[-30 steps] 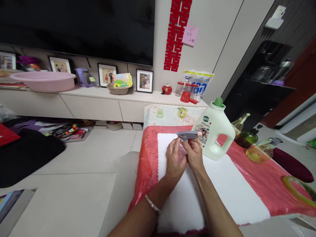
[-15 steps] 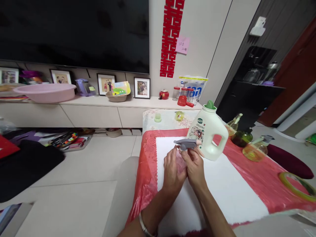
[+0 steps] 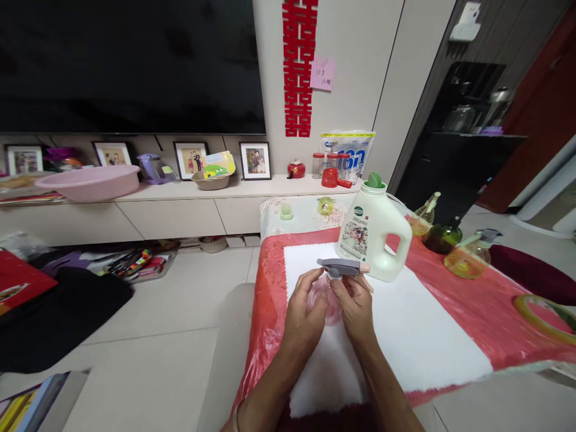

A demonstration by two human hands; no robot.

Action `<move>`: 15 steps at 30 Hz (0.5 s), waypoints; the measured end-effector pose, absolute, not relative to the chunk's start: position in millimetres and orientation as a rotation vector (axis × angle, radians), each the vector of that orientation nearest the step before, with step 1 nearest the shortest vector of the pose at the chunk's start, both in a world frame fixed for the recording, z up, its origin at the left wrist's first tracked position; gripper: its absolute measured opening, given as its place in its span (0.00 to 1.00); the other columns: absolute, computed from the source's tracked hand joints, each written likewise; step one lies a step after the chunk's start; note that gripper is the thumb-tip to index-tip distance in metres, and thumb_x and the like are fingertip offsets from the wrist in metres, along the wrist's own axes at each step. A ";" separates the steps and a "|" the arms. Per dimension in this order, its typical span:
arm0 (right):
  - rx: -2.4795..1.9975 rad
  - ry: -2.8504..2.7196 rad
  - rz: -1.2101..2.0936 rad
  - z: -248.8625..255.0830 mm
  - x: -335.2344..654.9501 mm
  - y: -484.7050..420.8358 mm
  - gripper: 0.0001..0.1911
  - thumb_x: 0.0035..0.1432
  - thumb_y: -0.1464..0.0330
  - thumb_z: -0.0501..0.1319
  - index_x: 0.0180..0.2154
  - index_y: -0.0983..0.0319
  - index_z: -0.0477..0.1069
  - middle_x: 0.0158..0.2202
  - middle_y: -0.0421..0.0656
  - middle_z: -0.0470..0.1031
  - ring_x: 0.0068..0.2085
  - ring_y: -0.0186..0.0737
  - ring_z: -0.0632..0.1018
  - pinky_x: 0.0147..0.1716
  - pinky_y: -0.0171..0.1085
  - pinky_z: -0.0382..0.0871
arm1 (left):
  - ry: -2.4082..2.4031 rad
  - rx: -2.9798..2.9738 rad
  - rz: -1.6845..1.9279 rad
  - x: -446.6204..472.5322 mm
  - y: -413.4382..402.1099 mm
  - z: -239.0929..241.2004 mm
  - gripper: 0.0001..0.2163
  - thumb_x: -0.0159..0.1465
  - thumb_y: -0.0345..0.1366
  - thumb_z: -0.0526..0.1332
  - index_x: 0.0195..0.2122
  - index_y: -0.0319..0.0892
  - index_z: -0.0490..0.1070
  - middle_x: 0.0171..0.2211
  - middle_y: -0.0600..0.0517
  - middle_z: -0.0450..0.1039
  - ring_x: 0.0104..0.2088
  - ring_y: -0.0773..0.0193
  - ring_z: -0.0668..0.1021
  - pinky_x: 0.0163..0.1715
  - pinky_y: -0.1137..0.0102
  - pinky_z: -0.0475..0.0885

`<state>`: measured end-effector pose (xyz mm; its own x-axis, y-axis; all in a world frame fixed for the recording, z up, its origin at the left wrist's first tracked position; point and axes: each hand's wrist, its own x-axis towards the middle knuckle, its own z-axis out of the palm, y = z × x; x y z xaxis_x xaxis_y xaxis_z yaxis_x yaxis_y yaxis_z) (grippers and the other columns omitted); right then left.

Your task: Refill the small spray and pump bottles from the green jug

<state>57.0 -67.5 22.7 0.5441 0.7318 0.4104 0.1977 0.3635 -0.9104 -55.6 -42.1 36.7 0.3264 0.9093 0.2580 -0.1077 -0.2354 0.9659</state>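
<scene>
My left hand (image 3: pixel 305 312) cups a small clear pink spray bottle (image 3: pixel 324 298) over the white cloth (image 3: pixel 405 330). My right hand (image 3: pixel 356 303) pinches the neck of its grey trigger sprayer head (image 3: pixel 341 267), whose pink nozzle points right. Both hands are closed on this bottle. Just behind it stands a large white detergent jug (image 3: pixel 377 234) with a green cap and a side handle.
The cloth lies on a red table cover (image 3: pixel 477 312). At the right are yellow and green spray bottles (image 3: pixel 465 259) and a tape roll (image 3: pixel 542 317). A long cabinet (image 3: pixel 180 207) with a pink basin (image 3: pixel 90 182), photo frames and jars runs along the wall. Clutter lies on the floor at left.
The view has drifted right and down, so everything sits further left. My hands keep the same hold on the small spray bottle, with fingers shifting slightly round its neck.
</scene>
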 end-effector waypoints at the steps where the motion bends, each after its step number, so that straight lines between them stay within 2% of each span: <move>1: -1.187 -0.970 0.413 21.3 56.6 -67.6 0.17 0.61 0.56 0.65 0.42 0.63 0.79 0.43 0.47 0.78 0.46 0.43 0.78 0.47 0.40 0.73 | 0.758 1.456 1.174 -54.6 -41.4 40.8 0.17 0.62 0.33 0.60 0.53 0.43 0.72 0.54 0.44 0.74 0.58 0.53 0.75 0.62 0.55 0.66; 7: -1.198 -0.975 0.328 20.1 54.1 -67.4 0.15 0.62 0.58 0.63 0.40 0.63 0.78 0.40 0.45 0.78 0.42 0.40 0.79 0.42 0.36 0.73 | 0.686 1.466 1.186 -47.1 -37.4 61.4 0.11 0.63 0.36 0.61 0.45 0.41 0.76 0.46 0.45 0.76 0.50 0.54 0.78 0.55 0.57 0.71; 11: -1.198 -1.018 0.272 19.8 52.4 -67.7 0.13 0.63 0.61 0.59 0.39 0.63 0.77 0.37 0.44 0.78 0.39 0.39 0.79 0.38 0.35 0.74 | 0.752 1.477 1.195 -40.4 -36.6 62.1 0.11 0.57 0.34 0.66 0.42 0.41 0.73 0.43 0.46 0.75 0.47 0.55 0.78 0.52 0.57 0.72; 15: -1.227 -1.053 0.218 17.5 50.8 -69.9 0.11 0.61 0.64 0.59 0.41 0.62 0.75 0.38 0.43 0.78 0.39 0.39 0.79 0.39 0.35 0.75 | 0.849 1.460 1.229 -31.9 -35.1 58.4 0.11 0.55 0.34 0.68 0.37 0.42 0.70 0.38 0.49 0.74 0.41 0.57 0.78 0.44 0.62 0.72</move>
